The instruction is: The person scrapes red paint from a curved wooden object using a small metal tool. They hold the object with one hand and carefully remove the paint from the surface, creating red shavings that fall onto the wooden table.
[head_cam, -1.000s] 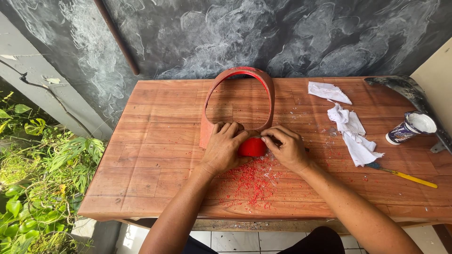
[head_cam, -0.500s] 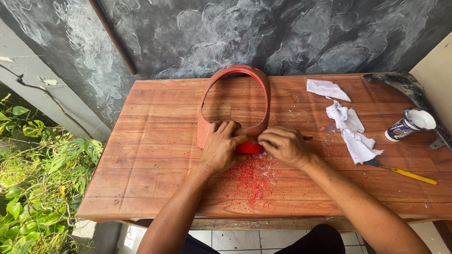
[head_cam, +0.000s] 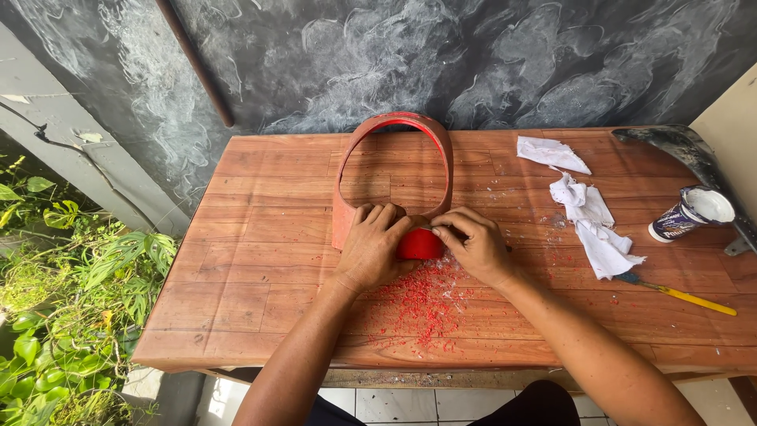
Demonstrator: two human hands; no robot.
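Left hand (head_cam: 371, 248), right hand (head_cam: 473, 246) — hiding red ring's (head_cam: 392, 125) near edge

The looped shell (head_cam: 392, 170) is standing on the table (head_cam: 252, 268); both hands are resting at its near edge; flakes (head_cam: 422, 304) are lying before them; rags (head_cam: 587, 213), can (head_cam: 692, 213) and brush (head_cam: 678, 293) are lying to the right.

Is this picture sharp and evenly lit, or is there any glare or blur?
Head view: soft daylight, no harsh shadows; the hands, left and right, and the red ring look sharp; the table edges bow slightly from the wide lens; mild glare on the white cup at right.
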